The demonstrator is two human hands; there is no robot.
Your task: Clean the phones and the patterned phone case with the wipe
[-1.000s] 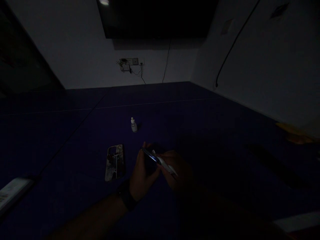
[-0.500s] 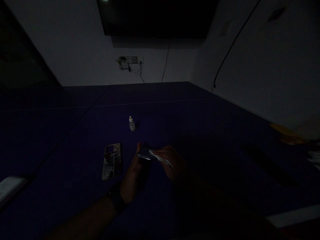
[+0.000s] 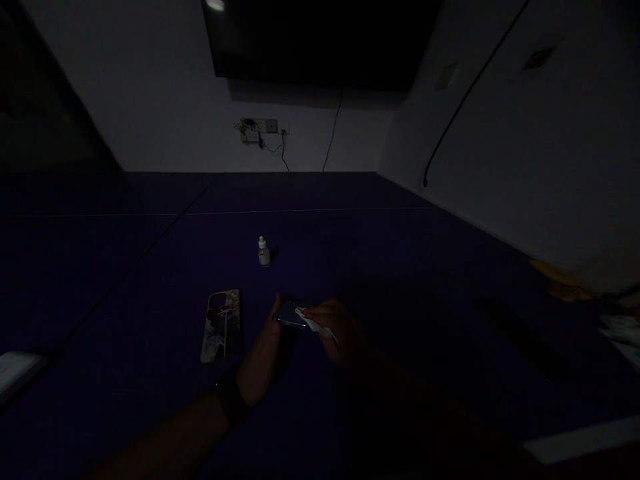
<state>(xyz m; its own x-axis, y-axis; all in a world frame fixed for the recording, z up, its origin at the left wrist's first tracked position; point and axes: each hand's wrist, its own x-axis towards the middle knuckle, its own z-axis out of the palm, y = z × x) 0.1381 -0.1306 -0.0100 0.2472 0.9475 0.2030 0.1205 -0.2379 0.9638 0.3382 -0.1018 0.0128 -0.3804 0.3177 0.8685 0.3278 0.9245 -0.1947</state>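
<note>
In dim light my left hand [image 3: 263, 360] is closed around a smartphone [image 3: 289, 313], its thumb along the left edge. My right hand [image 3: 340, 332] pinches a white wipe [image 3: 315, 325] and presses it against the phone's upward face; tissue or cloth, I cannot tell which. The fingers under the phone are hidden. To the left of my left hand a patterned phone case [image 3: 221, 327] with a camera cutout lies flat. Beyond the hands a small dropper bottle [image 3: 264, 255] with a white cap stands upright.
The dark blue surface [image 3: 320, 233] reaches back to a wall with a television [image 3: 320, 40] and power sockets [image 3: 263, 127]. At the left edge lies a white box-like object [image 3: 20, 373]. A dark long object [image 3: 523, 340] and a yellow item [image 3: 563, 280] lie to the right.
The view has tilted slightly. The phone's upward face now shows more, and the right hand with the wipe has shifted a little across it. Case and bottle stay in place.
</note>
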